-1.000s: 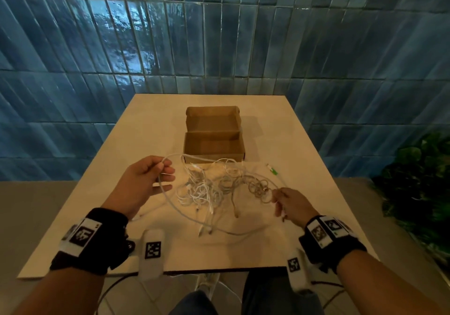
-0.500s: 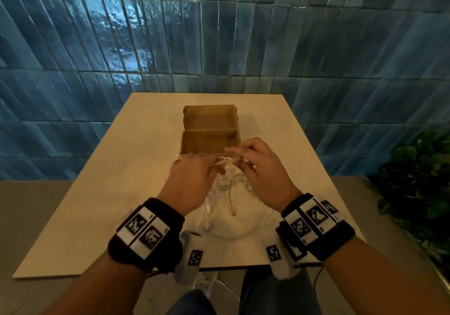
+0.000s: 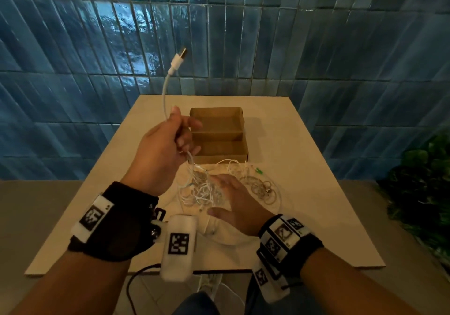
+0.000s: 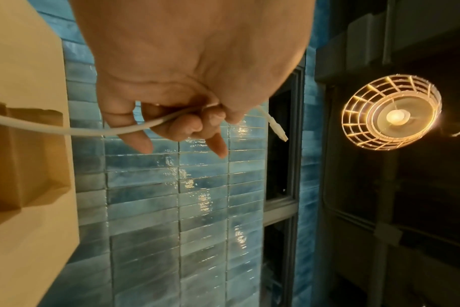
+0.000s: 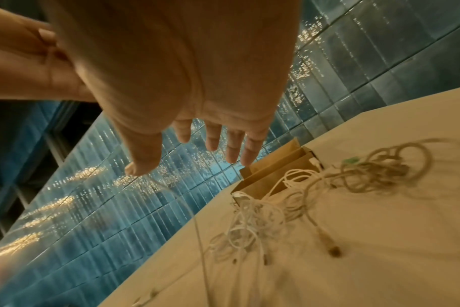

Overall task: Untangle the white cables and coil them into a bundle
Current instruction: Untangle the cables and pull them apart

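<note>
My left hand (image 3: 181, 135) is raised above the table and pinches a thick white cable (image 3: 164, 98) near its end. Its USB plug (image 3: 179, 58) sticks up against the wall tiles; in the left wrist view the cable (image 4: 97, 131) runs through my curled fingers (image 4: 197, 122) to the plug (image 4: 277, 129). From that hand the cable drops into the tangled pile of white cables (image 3: 207, 188) on the table. My right hand (image 3: 226, 193) hovers over the pile with fingers spread and straight, holding nothing. The right wrist view shows the pile (image 5: 255, 224) below the fingers (image 5: 234, 145).
An open cardboard box (image 3: 219, 134) stands just behind the pile on the pale table (image 3: 304, 168). Greyish cable loops (image 3: 264, 189) and a small green piece (image 3: 256, 169) lie to the right. A plant (image 3: 423, 193) stands off the table's right side.
Both hands were together over the pile. My left hand has since risen with the cable end, and my right hand has let go, dropped back and spread open over the tangle.
</note>
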Motion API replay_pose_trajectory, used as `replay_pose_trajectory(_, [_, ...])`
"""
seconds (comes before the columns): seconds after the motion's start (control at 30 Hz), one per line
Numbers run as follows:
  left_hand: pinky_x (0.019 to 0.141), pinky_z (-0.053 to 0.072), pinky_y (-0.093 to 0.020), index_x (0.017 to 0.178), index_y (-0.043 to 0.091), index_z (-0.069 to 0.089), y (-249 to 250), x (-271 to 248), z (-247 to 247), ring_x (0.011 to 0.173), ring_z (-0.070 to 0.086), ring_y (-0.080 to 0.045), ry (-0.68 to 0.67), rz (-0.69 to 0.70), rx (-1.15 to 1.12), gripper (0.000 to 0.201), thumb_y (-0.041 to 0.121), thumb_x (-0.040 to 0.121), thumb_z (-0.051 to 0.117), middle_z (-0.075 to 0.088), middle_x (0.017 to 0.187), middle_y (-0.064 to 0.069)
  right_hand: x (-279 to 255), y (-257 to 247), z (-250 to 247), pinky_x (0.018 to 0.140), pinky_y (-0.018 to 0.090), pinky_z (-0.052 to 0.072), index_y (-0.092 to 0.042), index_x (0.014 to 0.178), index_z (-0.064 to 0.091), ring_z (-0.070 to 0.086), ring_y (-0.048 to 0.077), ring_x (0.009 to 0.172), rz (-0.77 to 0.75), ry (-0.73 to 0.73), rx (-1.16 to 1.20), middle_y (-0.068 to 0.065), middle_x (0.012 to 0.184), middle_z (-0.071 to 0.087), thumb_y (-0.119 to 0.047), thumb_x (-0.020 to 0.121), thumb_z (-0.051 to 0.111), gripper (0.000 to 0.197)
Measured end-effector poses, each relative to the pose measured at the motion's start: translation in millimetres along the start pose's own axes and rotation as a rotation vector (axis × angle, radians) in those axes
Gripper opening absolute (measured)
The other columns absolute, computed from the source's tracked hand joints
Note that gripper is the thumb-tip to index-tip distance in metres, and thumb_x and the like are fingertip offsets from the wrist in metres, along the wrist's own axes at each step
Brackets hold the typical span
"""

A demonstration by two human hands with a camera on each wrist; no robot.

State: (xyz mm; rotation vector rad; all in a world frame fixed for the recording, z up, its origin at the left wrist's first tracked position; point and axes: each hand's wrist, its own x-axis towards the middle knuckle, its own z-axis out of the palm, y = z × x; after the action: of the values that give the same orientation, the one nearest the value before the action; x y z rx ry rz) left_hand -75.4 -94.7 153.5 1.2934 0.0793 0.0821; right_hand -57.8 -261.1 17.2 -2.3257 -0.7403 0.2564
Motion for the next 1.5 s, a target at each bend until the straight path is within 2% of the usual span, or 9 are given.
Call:
replay_pose_trajectory(0.13, [0.084,0.048,-0.035,0.085,0.014,0.063,9.2,-6.1,5.4,0.049,0.035,-0.006,-0.045,-0.021,-0.083,0.048,0.043,0.103,0.030,0.033,0.051,0.008,26.1,-18.2,8.2,0.114,0.034,0.022,-0.032,0.144,0.033,0.025,0.016,0.138,-0.043,0.009,0.085,-0.003,0.149,0.025,-0.037,0.088,0.063,0.064])
replay_pose_trajectory(0.27, [0.080,0.049,-0.034,0.087,0.014,0.062,10.4,-6.3,2.4,0.049,0.034,-0.006,-0.037,-0.030,-0.108,0.046,0.043,0.103,0.030,0.032,0.051,0.008,35.8,-31.4,5.1,0.091,0.012,0.032,0.000,0.108,0.064,0.051,0.004,0.102,-0.123,0.075,0.242,0.006,0.110,0.061,-0.011,0.090,0.060,0.022])
replay_pose_trajectory(0.5, [0.081,0.051,-0.033,0.086,0.016,0.058,12.6,-2.0,-29.4,0.047,0.035,-0.005,0.078,0.048,-0.088,0.042,0.043,0.103,0.030,0.032,0.049,0.010,22.1,-11.1,-27.3,0.081,0.024,0.036,-0.024,0.084,0.057,0.051,0.011,0.091,-0.064,0.164,0.131,-0.002,0.095,0.057,-0.020,0.095,0.048,0.015])
replay_pose_trajectory(0.63, [0.076,0.057,-0.032,0.085,0.016,0.057,13.2,-2.3,-39.3,0.048,0.036,-0.005,0.118,0.099,-0.120,0.042,0.043,0.103,0.031,0.032,0.049,0.009,12.3,-3.6,-51.3,0.072,0.027,0.040,-0.012,0.082,0.058,0.052,0.010,0.075,-0.022,0.201,0.175,0.003,0.081,0.058,-0.023,0.097,0.050,0.021])
replay_pose_trajectory(0.73, [0.076,0.059,-0.031,0.082,0.018,0.056,19.7,-0.2,-51.0,0.048,0.036,-0.004,0.170,0.138,-0.151,0.041,0.045,0.102,0.033,0.031,0.049,0.009,1.1,10.6,-68.3,0.063,0.020,0.038,-0.020,0.077,0.056,0.046,0.004,0.062,0.042,0.243,0.252,-0.002,0.072,0.053,-0.021,0.097,0.050,0.021])
replay_pose_trajectory(0.87, [0.073,0.060,-0.032,0.081,0.018,0.056,17.1,1.5,-61.2,0.048,0.037,-0.005,0.177,0.162,-0.109,0.040,0.043,0.103,0.034,0.031,0.051,0.008,-14.5,30.9,-87.5,0.062,0.029,0.042,-0.016,0.079,0.058,0.052,0.017,0.066,0.130,0.305,0.132,0.019,0.077,0.059,-0.019,0.097,0.049,0.020])
replay_pose_trajectory(1.1, [0.066,0.060,-0.029,0.079,0.016,0.053,-15.2,0.8,-75.1,0.045,0.036,-0.005,0.227,0.097,0.023,0.038,0.036,0.105,0.034,0.031,0.049,0.009,-43.9,68.2,-106.9,0.059,0.019,0.036,-0.010,0.076,0.061,0.051,0.004,0.066,0.356,0.340,-0.046,-0.008,0.068,0.057,-0.043,0.094,0.049,0.039])
replay_pose_trajectory(1.33, [0.054,0.055,-0.022,0.076,0.017,0.049,-31.6,3.0,-89.8,0.041,0.030,-0.004,0.292,0.027,0.035,0.038,0.036,0.105,0.033,0.029,0.047,0.011,-65.8,94.5,-116.6,0.066,0.017,0.034,-0.019,0.079,0.062,0.054,0.014,0.079,0.368,0.272,-0.104,0.005,0.089,0.061,-0.017,0.097,0.048,0.023])
replay_pose_trajectory(1.5, [0.068,0.050,-0.034,0.078,0.019,0.049,-45.0,4.1,-87.3,0.039,0.030,-0.004,0.292,-0.091,0.065,0.038,0.044,0.103,0.035,0.029,0.046,0.011,-72.8,107.0,-110.5,0.064,0.024,0.041,-0.019,0.079,0.066,0.059,0.013,0.073,0.477,0.294,-0.083,0.002,0.082,0.066,-0.022,0.095,0.052,0.022])
